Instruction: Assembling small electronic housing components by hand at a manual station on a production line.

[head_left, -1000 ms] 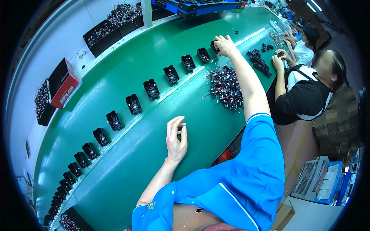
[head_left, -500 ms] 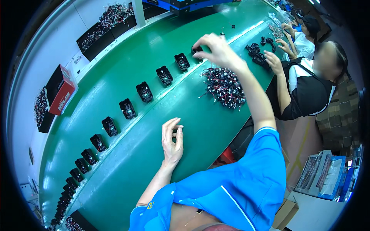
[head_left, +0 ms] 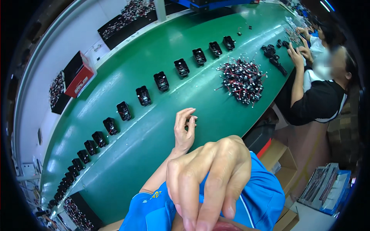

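Observation:
My left hand (head_left: 186, 131) hovers over the near part of the green bench, fingers loosely bent with the thumb apart and nothing visible in them. Large and close to the camera, my right hand (head_left: 216, 173) is raised before my chest. Its fingers hang down, bent and partly spread, with no object showing; the palm side is hidden. Beyond the left hand runs a curved row of black plastic housings (head_left: 161, 81) with small wires inside. To its right lies a heap of small wired parts (head_left: 244, 81), with red and black leads and white connectors.
Black curved parts (head_left: 274, 57) lie by a co-worker (head_left: 316, 90) at the right edge. Wired parts fill black trays (head_left: 79, 215) at lower left and along the wall. A red box (head_left: 80, 77) stands at the back left, cardboard boxes (head_left: 285, 161) at lower right.
My right hand has come back from a black housing at the far end of the row to before my chest. The view has shifted; my left hand keeps its bent pose.

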Action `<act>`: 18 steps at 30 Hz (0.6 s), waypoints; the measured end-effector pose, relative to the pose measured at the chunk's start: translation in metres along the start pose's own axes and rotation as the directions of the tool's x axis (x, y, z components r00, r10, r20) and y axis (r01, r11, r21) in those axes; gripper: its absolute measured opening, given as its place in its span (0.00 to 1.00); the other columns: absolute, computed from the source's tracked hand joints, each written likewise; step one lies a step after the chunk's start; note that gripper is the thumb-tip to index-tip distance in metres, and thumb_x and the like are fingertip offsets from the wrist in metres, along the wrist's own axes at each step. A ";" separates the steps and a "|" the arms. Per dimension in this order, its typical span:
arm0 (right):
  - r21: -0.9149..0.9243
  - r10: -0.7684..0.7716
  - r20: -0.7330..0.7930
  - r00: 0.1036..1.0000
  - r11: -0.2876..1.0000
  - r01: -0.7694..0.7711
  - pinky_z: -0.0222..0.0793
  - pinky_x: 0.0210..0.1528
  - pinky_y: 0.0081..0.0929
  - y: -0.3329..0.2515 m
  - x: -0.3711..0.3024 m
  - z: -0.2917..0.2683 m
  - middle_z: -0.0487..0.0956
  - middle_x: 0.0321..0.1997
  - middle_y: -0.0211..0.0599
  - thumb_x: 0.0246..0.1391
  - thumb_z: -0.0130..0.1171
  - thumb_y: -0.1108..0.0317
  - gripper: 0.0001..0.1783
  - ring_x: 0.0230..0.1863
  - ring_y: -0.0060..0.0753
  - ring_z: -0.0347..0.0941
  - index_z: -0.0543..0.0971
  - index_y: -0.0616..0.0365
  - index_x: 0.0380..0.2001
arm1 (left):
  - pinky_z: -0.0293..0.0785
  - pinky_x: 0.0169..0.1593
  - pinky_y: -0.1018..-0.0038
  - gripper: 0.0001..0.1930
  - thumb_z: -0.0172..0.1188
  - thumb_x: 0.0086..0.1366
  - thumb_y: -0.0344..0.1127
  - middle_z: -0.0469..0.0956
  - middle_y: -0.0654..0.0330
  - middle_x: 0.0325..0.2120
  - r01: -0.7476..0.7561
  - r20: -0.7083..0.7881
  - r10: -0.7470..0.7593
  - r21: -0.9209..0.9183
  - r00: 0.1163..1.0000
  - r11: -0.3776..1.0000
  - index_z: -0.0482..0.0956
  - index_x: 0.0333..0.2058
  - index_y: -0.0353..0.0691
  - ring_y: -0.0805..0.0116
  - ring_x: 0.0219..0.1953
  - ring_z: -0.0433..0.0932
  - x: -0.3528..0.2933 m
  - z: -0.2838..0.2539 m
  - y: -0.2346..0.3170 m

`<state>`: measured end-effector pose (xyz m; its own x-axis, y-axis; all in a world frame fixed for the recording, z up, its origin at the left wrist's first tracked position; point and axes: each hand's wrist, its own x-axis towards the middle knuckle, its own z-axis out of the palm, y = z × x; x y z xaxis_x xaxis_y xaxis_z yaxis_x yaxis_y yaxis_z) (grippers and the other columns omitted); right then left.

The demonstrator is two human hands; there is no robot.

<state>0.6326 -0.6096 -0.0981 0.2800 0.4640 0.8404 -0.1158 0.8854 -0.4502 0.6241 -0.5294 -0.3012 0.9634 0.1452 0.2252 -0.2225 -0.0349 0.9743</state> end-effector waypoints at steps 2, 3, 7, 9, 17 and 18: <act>0.069 0.010 0.007 1.000 0.998 -0.010 0.64 0.49 0.28 0.003 0.002 -0.002 0.80 0.41 0.36 0.54 0.65 0.70 0.09 0.41 0.30 0.72 0.83 0.59 0.39 | 0.74 0.39 0.80 0.14 0.53 0.63 0.20 0.71 0.54 0.49 0.001 -0.011 -0.001 0.008 1.000 1.000 0.76 0.47 0.36 0.70 0.36 0.76 0.001 0.002 0.002; 0.120 0.037 0.017 0.999 0.992 -0.039 0.65 0.48 0.28 0.003 0.004 -0.003 0.80 0.41 0.36 0.53 0.66 0.70 0.09 0.41 0.30 0.73 0.83 0.59 0.38 | 0.73 0.38 0.80 0.14 0.53 0.64 0.20 0.71 0.54 0.49 -0.012 -0.001 0.012 0.017 1.000 1.000 0.76 0.47 0.36 0.70 0.36 0.76 0.004 0.005 0.005; 0.332 0.152 0.050 0.987 0.930 -0.160 0.66 0.46 0.26 0.017 0.000 -0.011 0.79 0.37 0.35 0.48 0.70 0.73 0.09 0.40 0.29 0.73 0.83 0.58 0.34 | 0.72 0.38 0.81 0.13 0.53 0.64 0.20 0.71 0.54 0.48 -0.013 0.013 0.012 0.052 1.000 0.999 0.76 0.47 0.35 0.70 0.36 0.75 0.000 0.005 0.000; 0.419 0.200 0.079 0.977 0.882 -0.214 0.67 0.44 0.25 0.020 0.004 -0.019 0.79 0.35 0.35 0.45 0.71 0.74 0.09 0.39 0.29 0.73 0.83 0.58 0.33 | 0.71 0.37 0.81 0.13 0.53 0.64 0.20 0.71 0.54 0.48 -0.031 -0.001 0.031 0.082 1.000 0.996 0.76 0.47 0.35 0.70 0.36 0.75 0.000 0.006 -0.003; 0.628 0.288 0.234 0.929 0.684 -0.370 0.67 0.42 0.23 0.031 0.011 -0.032 0.79 0.31 0.35 0.42 0.73 0.76 0.09 0.35 0.28 0.73 0.81 0.58 0.28 | 0.70 0.36 0.80 0.13 0.54 0.65 0.21 0.71 0.54 0.48 -0.017 -0.003 0.017 0.105 1.000 0.994 0.76 0.48 0.35 0.70 0.36 0.74 0.002 0.012 0.002; 0.647 0.295 0.262 0.919 0.653 -0.394 0.67 0.42 0.23 0.033 0.011 -0.033 0.79 0.30 0.35 0.42 0.72 0.76 0.09 0.34 0.28 0.72 0.81 0.59 0.28 | 0.70 0.37 0.80 0.13 0.54 0.65 0.22 0.71 0.54 0.48 -0.027 0.005 0.026 0.111 1.000 0.993 0.76 0.48 0.35 0.70 0.36 0.74 0.002 0.012 0.000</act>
<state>0.6635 -0.5765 -0.1138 -0.0261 0.6953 0.7182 -0.8023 0.4140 -0.4300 0.6282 -0.5408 -0.3003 0.9580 0.1395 0.2507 -0.2301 -0.1481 0.9618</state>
